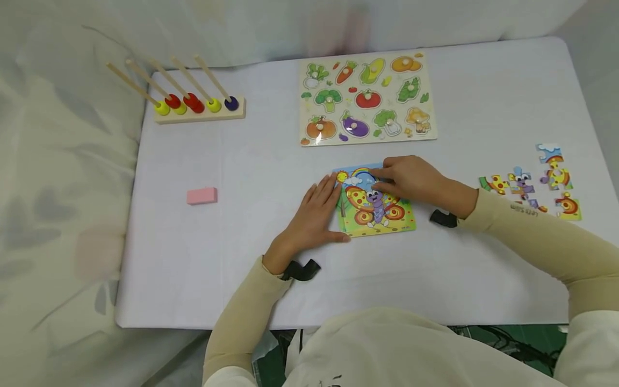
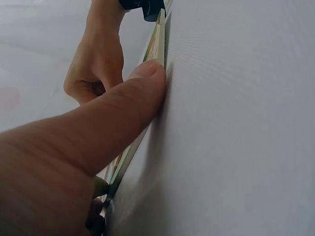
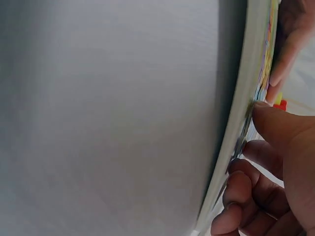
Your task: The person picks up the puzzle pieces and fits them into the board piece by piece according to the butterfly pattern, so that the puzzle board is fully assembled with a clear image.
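In the head view, a butterfly jigsaw puzzle [image 1: 372, 207] lies flat on the table in front of the person. My left hand [image 1: 314, 223] rests along its left side, fingers extended, with the thumb against the near edge; the left wrist view shows that thumb [image 2: 147, 76] at the board's edge. Over the puzzle's upper right part reaches my right hand [image 1: 411, 177], its thumb and index finger touching the picture. The right wrist view shows the other fingers [image 3: 238, 189] curled by the board's edge. Whether a piece is pinched there cannot be made out.
Several loose puzzle pieces [image 1: 556, 174] lie to the right, partly behind the right sleeve. A vegetable peg board [image 1: 333, 107] sits behind the puzzle. At the back left stands a bead abacus [image 1: 200, 114] with upright rods. A pink block [image 1: 202, 196] lies at left.
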A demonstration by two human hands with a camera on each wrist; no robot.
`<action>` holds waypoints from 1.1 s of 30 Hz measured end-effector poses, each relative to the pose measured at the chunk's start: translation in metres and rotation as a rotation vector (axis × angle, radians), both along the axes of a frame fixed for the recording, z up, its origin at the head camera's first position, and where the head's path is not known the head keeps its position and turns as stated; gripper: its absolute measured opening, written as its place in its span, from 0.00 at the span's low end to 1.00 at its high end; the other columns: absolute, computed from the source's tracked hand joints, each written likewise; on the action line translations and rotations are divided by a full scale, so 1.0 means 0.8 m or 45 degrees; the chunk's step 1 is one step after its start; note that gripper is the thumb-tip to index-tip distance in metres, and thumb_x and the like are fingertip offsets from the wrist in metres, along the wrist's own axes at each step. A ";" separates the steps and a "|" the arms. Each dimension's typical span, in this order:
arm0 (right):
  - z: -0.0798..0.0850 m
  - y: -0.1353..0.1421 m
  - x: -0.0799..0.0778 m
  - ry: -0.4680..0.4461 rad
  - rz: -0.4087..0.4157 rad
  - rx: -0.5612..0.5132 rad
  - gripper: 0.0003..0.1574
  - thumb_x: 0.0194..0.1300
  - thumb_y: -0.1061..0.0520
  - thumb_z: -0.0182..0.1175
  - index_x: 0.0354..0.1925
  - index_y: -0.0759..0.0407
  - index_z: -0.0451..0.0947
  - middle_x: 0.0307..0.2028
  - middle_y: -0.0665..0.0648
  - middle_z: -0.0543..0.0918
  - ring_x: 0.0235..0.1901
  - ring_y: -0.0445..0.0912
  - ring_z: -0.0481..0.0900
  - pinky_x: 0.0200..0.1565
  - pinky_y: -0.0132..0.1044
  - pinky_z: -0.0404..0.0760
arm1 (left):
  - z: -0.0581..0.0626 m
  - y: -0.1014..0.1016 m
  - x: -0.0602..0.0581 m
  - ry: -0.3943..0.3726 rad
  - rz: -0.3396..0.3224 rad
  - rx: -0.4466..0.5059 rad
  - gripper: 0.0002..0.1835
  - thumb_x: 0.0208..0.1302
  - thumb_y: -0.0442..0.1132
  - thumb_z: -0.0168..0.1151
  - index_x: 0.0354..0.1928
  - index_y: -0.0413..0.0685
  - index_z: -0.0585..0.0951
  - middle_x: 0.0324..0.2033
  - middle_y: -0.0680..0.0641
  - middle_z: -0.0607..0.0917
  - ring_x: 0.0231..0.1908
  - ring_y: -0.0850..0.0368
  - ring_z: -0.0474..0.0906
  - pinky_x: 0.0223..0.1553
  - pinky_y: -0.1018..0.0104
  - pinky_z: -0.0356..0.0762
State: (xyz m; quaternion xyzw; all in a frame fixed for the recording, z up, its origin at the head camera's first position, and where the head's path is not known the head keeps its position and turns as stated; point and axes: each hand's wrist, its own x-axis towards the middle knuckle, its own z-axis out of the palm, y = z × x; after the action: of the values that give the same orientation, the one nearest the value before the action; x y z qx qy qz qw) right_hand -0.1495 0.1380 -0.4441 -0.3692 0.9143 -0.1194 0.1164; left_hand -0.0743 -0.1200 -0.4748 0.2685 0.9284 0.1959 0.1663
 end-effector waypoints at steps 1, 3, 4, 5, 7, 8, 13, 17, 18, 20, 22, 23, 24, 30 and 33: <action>0.001 -0.001 0.001 0.002 -0.002 0.019 0.29 0.63 0.44 0.63 0.58 0.57 0.78 0.23 0.52 0.71 0.20 0.42 0.64 0.24 0.33 0.62 | 0.000 0.000 -0.001 0.005 -0.004 -0.001 0.66 0.46 0.69 0.68 0.76 0.44 0.43 0.76 0.47 0.34 0.76 0.53 0.27 0.75 0.52 0.33; 0.005 -0.003 0.003 -0.005 -0.008 0.043 0.29 0.64 0.45 0.62 0.58 0.58 0.78 0.22 0.52 0.71 0.19 0.42 0.64 0.23 0.33 0.61 | 0.001 0.000 -0.002 0.013 -0.013 0.001 0.66 0.46 0.70 0.68 0.76 0.44 0.43 0.76 0.47 0.34 0.76 0.53 0.27 0.75 0.52 0.33; 0.007 -0.003 0.003 -0.009 -0.013 0.045 0.28 0.64 0.45 0.62 0.58 0.58 0.78 0.21 0.52 0.71 0.19 0.43 0.64 0.23 0.33 0.60 | 0.001 0.000 -0.002 0.016 -0.015 0.001 0.66 0.46 0.70 0.68 0.76 0.44 0.43 0.76 0.47 0.34 0.76 0.53 0.28 0.75 0.52 0.33; 0.008 -0.004 0.003 -0.017 -0.022 0.042 0.28 0.64 0.46 0.62 0.58 0.58 0.78 0.20 0.52 0.71 0.19 0.43 0.64 0.22 0.34 0.60 | 0.001 0.001 -0.003 0.019 -0.017 0.002 0.66 0.45 0.70 0.68 0.76 0.44 0.44 0.76 0.47 0.34 0.76 0.53 0.28 0.75 0.52 0.33; 0.009 -0.004 0.003 -0.043 -0.063 0.005 0.27 0.63 0.46 0.64 0.56 0.57 0.79 0.19 0.51 0.74 0.18 0.42 0.65 0.22 0.34 0.60 | 0.002 0.001 -0.004 0.020 -0.017 0.002 0.66 0.45 0.69 0.68 0.76 0.44 0.44 0.76 0.47 0.34 0.76 0.53 0.28 0.75 0.52 0.33; 0.009 -0.004 0.002 -0.057 -0.086 -0.017 0.26 0.62 0.46 0.65 0.55 0.57 0.80 0.19 0.51 0.75 0.18 0.42 0.65 0.22 0.34 0.61 | 0.003 0.001 -0.005 0.018 -0.016 0.004 0.66 0.45 0.69 0.68 0.76 0.44 0.44 0.76 0.47 0.34 0.76 0.53 0.28 0.75 0.52 0.33; 0.009 -0.003 0.002 -0.127 -0.175 -0.091 0.26 0.59 0.47 0.67 0.53 0.56 0.81 0.23 0.54 0.83 0.20 0.42 0.69 0.23 0.34 0.62 | 0.005 0.002 -0.006 0.013 -0.021 -0.004 0.65 0.46 0.69 0.68 0.76 0.44 0.44 0.76 0.47 0.34 0.76 0.53 0.28 0.75 0.53 0.33; 0.010 -0.004 0.002 -0.185 -0.227 -0.104 0.26 0.60 0.47 0.66 0.54 0.56 0.80 0.35 0.58 0.88 0.22 0.43 0.70 0.24 0.35 0.63 | 0.006 0.002 -0.007 0.012 -0.020 0.000 0.65 0.45 0.69 0.69 0.76 0.45 0.45 0.76 0.46 0.35 0.76 0.52 0.29 0.75 0.52 0.32; 0.010 -0.004 0.002 -0.196 -0.245 -0.099 0.26 0.60 0.47 0.66 0.54 0.55 0.80 0.36 0.58 0.88 0.22 0.44 0.70 0.25 0.35 0.63 | 0.006 0.002 -0.007 0.011 -0.021 0.003 0.64 0.45 0.68 0.69 0.76 0.47 0.46 0.76 0.46 0.35 0.76 0.52 0.29 0.75 0.52 0.32; 0.010 -0.004 0.002 -0.207 -0.263 -0.081 0.26 0.61 0.46 0.66 0.56 0.54 0.79 0.38 0.57 0.88 0.23 0.44 0.70 0.26 0.36 0.64 | 0.006 0.002 -0.007 0.006 -0.026 0.014 0.62 0.46 0.68 0.69 0.76 0.51 0.48 0.76 0.46 0.36 0.76 0.52 0.29 0.75 0.52 0.33; 0.011 -0.004 0.001 -0.199 -0.256 -0.047 0.28 0.62 0.46 0.64 0.58 0.53 0.78 0.34 0.56 0.87 0.24 0.44 0.71 0.27 0.36 0.65 | 0.006 0.002 -0.008 0.000 -0.030 0.018 0.59 0.47 0.67 0.69 0.76 0.56 0.50 0.76 0.45 0.35 0.76 0.51 0.28 0.75 0.51 0.33; 0.011 -0.004 0.000 -0.188 -0.246 -0.028 0.28 0.63 0.45 0.64 0.59 0.53 0.78 0.32 0.55 0.86 0.24 0.44 0.71 0.28 0.36 0.65 | 0.005 0.002 -0.008 -0.004 -0.031 0.018 0.58 0.47 0.67 0.69 0.76 0.57 0.51 0.76 0.45 0.35 0.76 0.51 0.28 0.75 0.51 0.33; 0.011 -0.005 0.000 -0.175 -0.237 -0.011 0.29 0.63 0.45 0.63 0.60 0.53 0.77 0.30 0.54 0.85 0.24 0.44 0.71 0.28 0.36 0.66 | 0.005 0.002 -0.008 -0.007 -0.030 0.021 0.58 0.47 0.67 0.69 0.76 0.57 0.51 0.76 0.45 0.35 0.76 0.51 0.28 0.75 0.51 0.33; 0.012 -0.003 -0.001 -0.129 -0.207 0.025 0.30 0.64 0.44 0.62 0.61 0.54 0.75 0.32 0.53 0.85 0.25 0.44 0.73 0.29 0.36 0.68 | 0.005 0.002 -0.010 0.018 -0.024 0.014 0.59 0.46 0.68 0.69 0.76 0.54 0.52 0.77 0.46 0.36 0.76 0.51 0.28 0.75 0.52 0.33; 0.012 -0.003 -0.001 -0.132 -0.203 0.016 0.30 0.64 0.44 0.61 0.62 0.54 0.75 0.30 0.53 0.84 0.25 0.44 0.72 0.28 0.36 0.68 | 0.006 0.002 -0.011 0.029 -0.022 0.002 0.59 0.46 0.68 0.69 0.76 0.53 0.52 0.77 0.46 0.36 0.76 0.51 0.29 0.75 0.51 0.33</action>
State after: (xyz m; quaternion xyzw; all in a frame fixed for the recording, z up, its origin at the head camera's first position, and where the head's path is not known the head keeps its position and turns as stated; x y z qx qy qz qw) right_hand -0.1506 0.1352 -0.4342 -0.2877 0.9343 -0.1414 0.1560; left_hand -0.0832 -0.1183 -0.4702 0.2789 0.9277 0.1920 0.1574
